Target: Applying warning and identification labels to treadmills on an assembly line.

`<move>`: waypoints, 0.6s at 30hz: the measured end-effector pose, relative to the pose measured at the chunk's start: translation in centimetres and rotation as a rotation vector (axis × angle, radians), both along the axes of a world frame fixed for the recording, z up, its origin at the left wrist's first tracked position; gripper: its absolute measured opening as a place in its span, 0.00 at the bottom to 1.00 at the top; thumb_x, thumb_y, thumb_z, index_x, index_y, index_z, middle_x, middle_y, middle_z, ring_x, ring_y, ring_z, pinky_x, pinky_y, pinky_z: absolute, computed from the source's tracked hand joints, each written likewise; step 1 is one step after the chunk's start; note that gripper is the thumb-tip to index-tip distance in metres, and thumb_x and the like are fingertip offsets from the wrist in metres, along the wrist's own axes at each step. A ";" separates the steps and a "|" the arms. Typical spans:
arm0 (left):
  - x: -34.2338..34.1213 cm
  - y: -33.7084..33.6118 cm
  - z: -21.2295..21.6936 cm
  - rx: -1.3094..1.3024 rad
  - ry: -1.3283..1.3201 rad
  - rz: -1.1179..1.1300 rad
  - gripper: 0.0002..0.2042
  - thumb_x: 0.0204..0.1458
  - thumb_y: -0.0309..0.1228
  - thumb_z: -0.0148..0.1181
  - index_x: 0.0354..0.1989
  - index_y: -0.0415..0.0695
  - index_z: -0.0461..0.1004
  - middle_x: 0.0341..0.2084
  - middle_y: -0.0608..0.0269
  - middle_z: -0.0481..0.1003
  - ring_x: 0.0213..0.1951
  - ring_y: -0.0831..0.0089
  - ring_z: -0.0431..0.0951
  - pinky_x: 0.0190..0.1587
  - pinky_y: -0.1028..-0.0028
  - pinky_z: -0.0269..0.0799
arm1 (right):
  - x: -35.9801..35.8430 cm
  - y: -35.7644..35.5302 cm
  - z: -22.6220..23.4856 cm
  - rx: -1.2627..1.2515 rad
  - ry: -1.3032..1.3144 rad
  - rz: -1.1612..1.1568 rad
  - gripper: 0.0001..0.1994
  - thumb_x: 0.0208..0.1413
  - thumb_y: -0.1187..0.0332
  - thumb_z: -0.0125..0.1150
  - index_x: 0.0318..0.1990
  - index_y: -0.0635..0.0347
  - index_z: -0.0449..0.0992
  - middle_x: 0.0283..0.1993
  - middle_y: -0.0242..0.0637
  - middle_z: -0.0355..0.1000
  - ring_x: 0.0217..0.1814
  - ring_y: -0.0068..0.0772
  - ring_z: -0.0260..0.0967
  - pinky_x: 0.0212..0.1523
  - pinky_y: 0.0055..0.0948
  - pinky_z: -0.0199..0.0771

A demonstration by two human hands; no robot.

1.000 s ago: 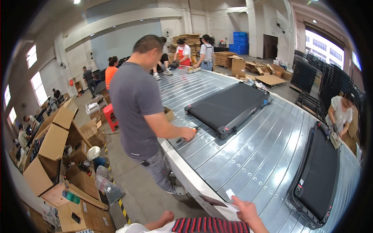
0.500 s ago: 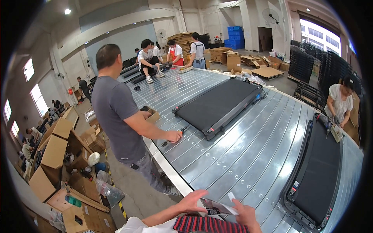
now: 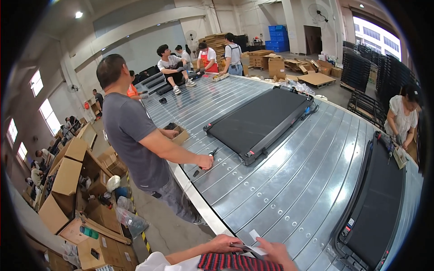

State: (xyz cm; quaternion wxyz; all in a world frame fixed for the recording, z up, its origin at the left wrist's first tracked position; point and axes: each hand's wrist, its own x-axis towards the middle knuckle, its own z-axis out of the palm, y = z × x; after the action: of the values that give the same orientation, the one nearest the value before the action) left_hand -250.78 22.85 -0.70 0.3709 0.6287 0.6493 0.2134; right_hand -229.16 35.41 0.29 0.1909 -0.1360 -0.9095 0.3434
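Observation:
Low in the view, at the bench's near edge, my left hand (image 3: pixel 224 244) is closed on one end of a thin printed booklet (image 3: pixel 250 249). It is tilted almost edge-on, so little of its face shows. My right hand (image 3: pixel 274 254) grips the booklet's other end. A small white paper slip (image 3: pixel 254 235) sticks up beside my right fingers; whether it is loose or part of the booklet I cannot tell. A red-and-black striped sleeve or cloth (image 3: pixel 239 262) lies across just below my hands.
A metal-topped bench (image 3: pixel 271 189) stretches ahead, carrying a black treadmill deck (image 3: pixel 266 119) and another deck (image 3: pixel 375 198) at right. On my left a co-worker (image 3: pixel 131 122) holds a tool (image 3: pixel 212 153) beside a small carton (image 3: pixel 180 135). Cardboard boxes (image 3: pixel 68 176) crowd the left floor.
My hands have lowered slightly and moved left and closer together; the booklet has turned from showing its printed face to nearly edge-on. The co-worker on the left has shifted a little left.

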 end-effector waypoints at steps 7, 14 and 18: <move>-0.5 -1.4 -2.7 0.130 0.008 -0.055 0.08 0.48 0.34 0.54 0.36 0.51 0.73 0.25 0.59 0.74 0.28 0.59 0.74 0.30 0.67 0.68 | -0.6 -0.8 -0.3 0.028 -0.069 0.059 0.32 0.29 0.75 0.60 0.51 0.48 0.64 0.32 0.30 0.74 0.26 0.43 0.69 0.27 0.35 0.69; -0.2 -2.1 -3.3 0.221 0.023 -0.091 0.08 0.48 0.33 0.53 0.36 0.49 0.73 0.23 0.56 0.73 0.27 0.57 0.73 0.28 0.66 0.68 | -0.1 -1.7 -1.3 0.034 -0.058 0.050 0.33 0.30 0.73 0.61 0.52 0.48 0.63 0.31 0.31 0.74 0.27 0.44 0.69 0.28 0.36 0.69; 0.5 -2.7 -1.2 0.190 -0.036 -0.084 0.08 0.48 0.33 0.54 0.35 0.48 0.73 0.23 0.55 0.73 0.27 0.57 0.73 0.28 0.66 0.68 | 0.1 -2.2 -0.8 0.008 -0.096 0.065 0.31 0.33 0.72 0.61 0.52 0.47 0.63 0.32 0.31 0.74 0.28 0.45 0.70 0.29 0.36 0.69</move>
State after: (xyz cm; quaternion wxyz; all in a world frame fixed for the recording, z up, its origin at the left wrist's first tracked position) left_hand -250.31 20.13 -1.95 0.3296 0.6838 0.5926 0.2695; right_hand -229.05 33.21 -0.49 0.1363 -0.1221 -0.9229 0.3388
